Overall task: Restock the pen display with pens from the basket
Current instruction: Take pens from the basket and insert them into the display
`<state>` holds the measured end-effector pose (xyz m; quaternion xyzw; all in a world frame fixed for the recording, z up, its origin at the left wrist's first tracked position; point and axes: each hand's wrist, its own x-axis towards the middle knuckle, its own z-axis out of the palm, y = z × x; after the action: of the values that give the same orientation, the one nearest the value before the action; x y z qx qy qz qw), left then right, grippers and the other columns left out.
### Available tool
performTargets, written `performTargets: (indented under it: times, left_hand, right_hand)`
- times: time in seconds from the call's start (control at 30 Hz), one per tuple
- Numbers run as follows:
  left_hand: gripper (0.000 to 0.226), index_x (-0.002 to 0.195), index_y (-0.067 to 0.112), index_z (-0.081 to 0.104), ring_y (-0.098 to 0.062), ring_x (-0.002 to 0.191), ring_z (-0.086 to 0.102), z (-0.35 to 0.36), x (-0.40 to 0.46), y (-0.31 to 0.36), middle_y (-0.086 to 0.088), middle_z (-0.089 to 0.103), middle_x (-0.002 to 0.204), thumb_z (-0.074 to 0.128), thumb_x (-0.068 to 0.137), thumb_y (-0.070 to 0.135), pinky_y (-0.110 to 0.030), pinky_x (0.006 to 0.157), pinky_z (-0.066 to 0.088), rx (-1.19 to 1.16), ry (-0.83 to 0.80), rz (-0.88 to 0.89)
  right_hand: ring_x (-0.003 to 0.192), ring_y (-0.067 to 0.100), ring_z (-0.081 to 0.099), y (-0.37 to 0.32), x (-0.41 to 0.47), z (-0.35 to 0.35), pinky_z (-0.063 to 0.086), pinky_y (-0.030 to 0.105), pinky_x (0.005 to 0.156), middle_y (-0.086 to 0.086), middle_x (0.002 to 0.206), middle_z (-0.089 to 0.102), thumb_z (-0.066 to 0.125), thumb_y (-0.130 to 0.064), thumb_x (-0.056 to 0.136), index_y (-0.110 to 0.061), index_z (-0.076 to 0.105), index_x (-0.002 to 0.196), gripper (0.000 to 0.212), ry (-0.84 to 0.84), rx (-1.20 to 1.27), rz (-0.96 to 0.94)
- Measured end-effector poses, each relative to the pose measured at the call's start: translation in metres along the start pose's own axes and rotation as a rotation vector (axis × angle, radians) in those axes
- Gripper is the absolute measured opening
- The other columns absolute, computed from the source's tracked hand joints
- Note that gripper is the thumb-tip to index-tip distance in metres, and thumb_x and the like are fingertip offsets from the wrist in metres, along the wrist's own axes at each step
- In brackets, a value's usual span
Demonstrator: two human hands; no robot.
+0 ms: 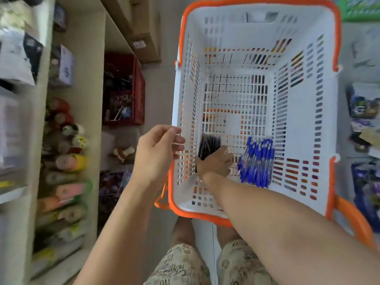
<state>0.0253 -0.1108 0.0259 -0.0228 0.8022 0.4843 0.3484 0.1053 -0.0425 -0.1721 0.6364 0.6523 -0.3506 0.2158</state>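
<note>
Right hand (216,163): reaching down into basket, fingers lying on black pens, grip not clear enough to tell.
Left hand (157,151): hovering at basket's left wall, fingers loosely curled, holding nothing.
Black pens (207,146): lying on basket floor, near-left.
Blue pens (257,161): lying bundled just right of hand.
Basket (304,112): white, orange-rimmed.
Shelves (61,161): standing left, blurred.

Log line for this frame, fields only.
stage: picking | right hand: on black pens in basket | left hand: at rim | blue pens: untouched
</note>
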Motion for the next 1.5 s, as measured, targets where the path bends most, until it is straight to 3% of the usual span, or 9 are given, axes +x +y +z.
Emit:
performTargets:
  times: [0.33, 0.5, 0.67, 0.9, 1.07, 1.23, 1.33, 1.43, 1.5]
  left_hand:
    - [0.025, 0.093, 0.011, 0.071, -0.017, 0.066, 0.065, -0.013, 0.013, 0.004, -0.001, 0.072, 0.074, 0.047, 0.100, 0.009, -0.034, 0.074, 0.056, -0.190, 0.068, -0.105]
    - [0.025, 0.095, 0.012, 0.071, -0.017, 0.069, 0.067, -0.019, 0.007, 0.006, 0.001, 0.072, 0.073, 0.047, 0.101, 0.011, -0.040, 0.081, 0.058, -0.180, 0.039, -0.074]
    - [0.024, 0.092, 0.013, 0.069, -0.017, 0.069, 0.066, -0.020, 0.000, 0.007, 0.000, 0.070, 0.073, 0.047, 0.101, 0.011, -0.036, 0.078, 0.055, -0.196, -0.011, -0.062]
    - [0.023, 0.090, 0.013, 0.069, -0.015, 0.066, 0.065, -0.023, -0.021, 0.007, -0.004, 0.071, 0.077, 0.048, 0.101, 0.011, -0.030, 0.069, 0.053, -0.218, -0.040, -0.040]
    - [0.008, 0.094, 0.014, 0.067, -0.010, 0.071, 0.065, -0.043, -0.051, 0.011, 0.002, 0.070, 0.077, 0.060, 0.097, 0.014, -0.027, 0.069, 0.053, -0.309, 0.006, -0.001]
    - [0.051, 0.116, 0.002, 0.064, -0.031, 0.079, 0.065, -0.085, -0.110, 0.011, -0.014, 0.069, 0.091, 0.078, 0.078, 0.033, -0.036, 0.062, 0.053, -0.495, -0.183, -0.068]
    - [0.028, 0.088, 0.009, 0.075, -0.029, 0.082, 0.066, -0.122, -0.149, -0.005, -0.017, 0.071, 0.092, 0.076, 0.075, 0.034, -0.036, 0.069, 0.055, -0.679, -0.032, -0.149]
    - [0.034, 0.061, 0.014, 0.060, -0.025, 0.085, 0.070, -0.162, -0.181, -0.029, -0.005, 0.064, 0.068, 0.066, 0.090, 0.030, -0.034, 0.079, 0.055, -1.036, 0.160, -0.159]
    - [0.039, 0.057, 0.017, 0.049, -0.018, 0.072, 0.069, -0.194, -0.202, -0.048, 0.001, 0.051, 0.054, 0.060, 0.094, 0.022, -0.029, 0.070, 0.056, -1.268, 0.343, -0.122]
  right_hand:
    - [0.114, 0.032, 0.062, 0.007, 0.016, 0.014, 0.054, 0.037, 0.088, 0.018, 0.136, 0.052, 0.065, -0.016, 0.096, -0.003, 0.035, 0.140, 0.056, 0.108, -0.052, -0.123]
    - [0.099, 0.031, 0.067, 0.011, 0.026, -0.001, 0.054, 0.035, 0.076, 0.016, 0.111, 0.068, 0.064, -0.007, 0.093, -0.002, 0.059, 0.113, 0.021, 0.084, 0.160, -0.125]
    - [0.075, 0.026, 0.065, 0.023, 0.027, -0.033, 0.054, 0.032, 0.063, 0.012, 0.082, 0.070, 0.066, -0.008, 0.088, -0.005, 0.065, 0.097, 0.010, -0.263, 0.677, -0.068]
    - [0.080, 0.029, 0.065, 0.040, -0.007, -0.058, 0.057, 0.046, 0.074, 0.015, 0.086, 0.068, 0.069, -0.008, 0.085, -0.005, 0.065, 0.106, 0.022, -0.505, 0.690, 0.014]
    - [0.058, 0.023, 0.058, -0.011, -0.084, -0.126, 0.053, 0.037, 0.060, 0.010, 0.067, 0.058, 0.057, 0.003, 0.091, -0.008, 0.060, 0.088, 0.013, -0.512, 0.825, -0.343]
    - [0.046, 0.024, 0.048, -0.039, -0.228, -0.147, 0.044, 0.029, 0.048, 0.013, 0.054, 0.049, 0.055, 0.012, 0.084, -0.009, 0.058, 0.064, 0.029, -1.114, 0.479, -0.658]
    - [0.044, 0.022, 0.049, -0.048, -0.288, -0.123, 0.044, 0.026, 0.046, 0.011, 0.054, 0.050, 0.054, 0.009, 0.086, -0.006, 0.053, 0.064, 0.026, -1.275, 0.222, -0.633]
    - [0.050, 0.021, 0.059, -0.056, -0.333, -0.098, 0.052, 0.027, 0.049, 0.014, 0.063, 0.059, 0.060, -0.003, 0.092, -0.001, 0.059, 0.085, 0.008, -1.324, 0.137, -0.591]
    - [0.065, 0.023, 0.068, -0.054, -0.364, -0.078, 0.058, 0.031, 0.058, 0.016, 0.081, 0.069, 0.064, -0.023, 0.090, -0.001, 0.067, 0.104, 0.026, -1.378, 0.226, -0.539]
